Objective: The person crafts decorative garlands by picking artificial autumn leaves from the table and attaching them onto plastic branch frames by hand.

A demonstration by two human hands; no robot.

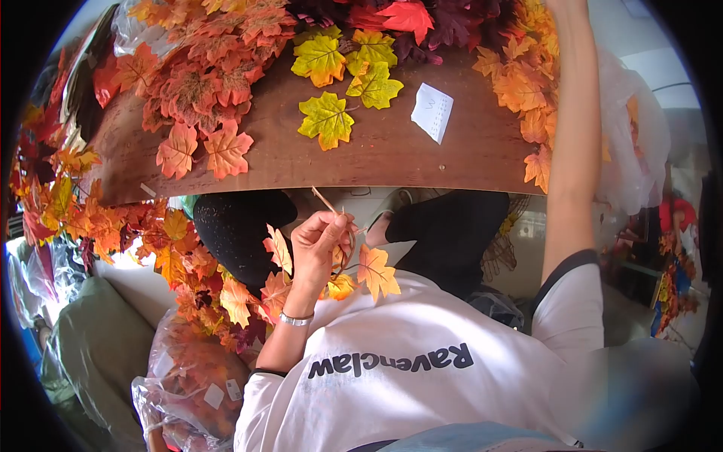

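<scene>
In front of my chest, my left hand [324, 239] is closed in a pinch on the thin brown stem of an artificial leaf garland. The stem's end sticks up past the fingers, and orange-yellow maple leaves [377, 272] hang around the hand. More of the garland [235, 300] trails down to the left by my wrist. My right arm [574, 143] reaches forward over the table's right side; its hand lies beyond the top edge of the view. Orange leaves [521, 87] lie in a pile beside that forearm.
On the brown table [279, 151] are coral-red leaves [197, 87], several yellow-green leaves [326, 120], dark purple leaves [452, 22] and a scrap of white paper [432, 113]. A clear plastic bag of leaves [192, 369] stands at lower left. A leaf garland hangs off the table's left end.
</scene>
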